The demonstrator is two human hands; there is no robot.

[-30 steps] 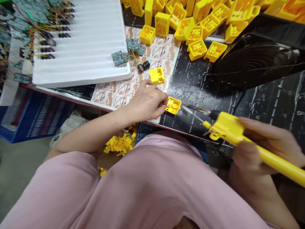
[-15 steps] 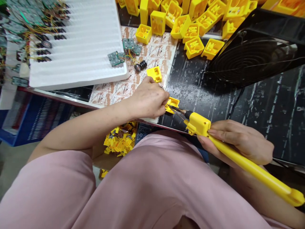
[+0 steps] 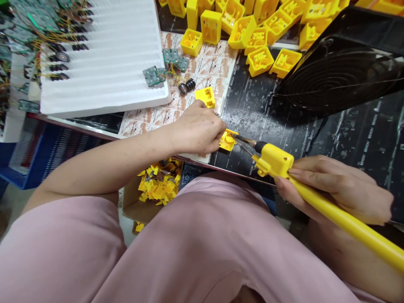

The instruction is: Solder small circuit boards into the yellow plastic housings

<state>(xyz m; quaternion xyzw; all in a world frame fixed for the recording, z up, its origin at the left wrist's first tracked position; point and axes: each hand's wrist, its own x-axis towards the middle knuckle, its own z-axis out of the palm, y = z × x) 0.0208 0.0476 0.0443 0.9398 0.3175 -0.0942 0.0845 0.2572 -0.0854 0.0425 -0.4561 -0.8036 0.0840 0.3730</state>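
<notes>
My left hand (image 3: 200,128) is closed at the bench's near edge, its fingertips pinching the left side of a small yellow plastic casing (image 3: 227,143). Perforations show on the casing's inner face. My right hand (image 3: 337,185) grips a yellow soldering iron (image 3: 277,162) with a black collar, a metal tip and a thin feed tube below it. The iron's tip reaches the casing's upper right part; whether it touches is too small to tell. Just above my left hand lies another yellow casing (image 3: 206,97), beside small black wheel-like parts (image 3: 187,86) and green circuit boards (image 3: 154,76).
A white foam tray (image 3: 107,59) stands at the left, with wired boards (image 3: 34,21) piled on its far side. Yellow boxes (image 3: 211,27) crowd the back. A black fan (image 3: 334,80) stands at the right. Below the edge is a carton of yellow pieces (image 3: 160,185).
My right hand has drawn the soldering iron to the right, and its tip has shifted from the casing's middle towards its upper right. My left hand has stayed almost still on the casing.
</notes>
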